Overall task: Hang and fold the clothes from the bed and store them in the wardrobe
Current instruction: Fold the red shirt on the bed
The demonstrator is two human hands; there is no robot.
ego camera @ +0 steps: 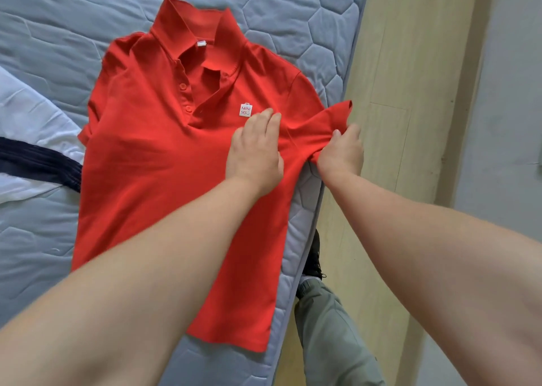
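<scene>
A red polo shirt [164, 157] lies face up on the quilted grey-blue mattress [44, 33], collar towards the far end, a small white logo patch on its chest. My left hand [255, 151] presses flat on the chest just below the logo, fingers straight. My right hand [341, 151] grips the shirt's right sleeve [325, 121] near the armpit, at the mattress edge, with the sleeve cuff bunched and lifted above my fingers.
White fabric [26, 116] and a dark navy garment [41, 160] lie at the left of the mattress. The mattress edge [305, 209] runs beside a pale wooden floor [390, 92]. My grey trouser leg [331, 333] and dark shoe [313, 256] stand there.
</scene>
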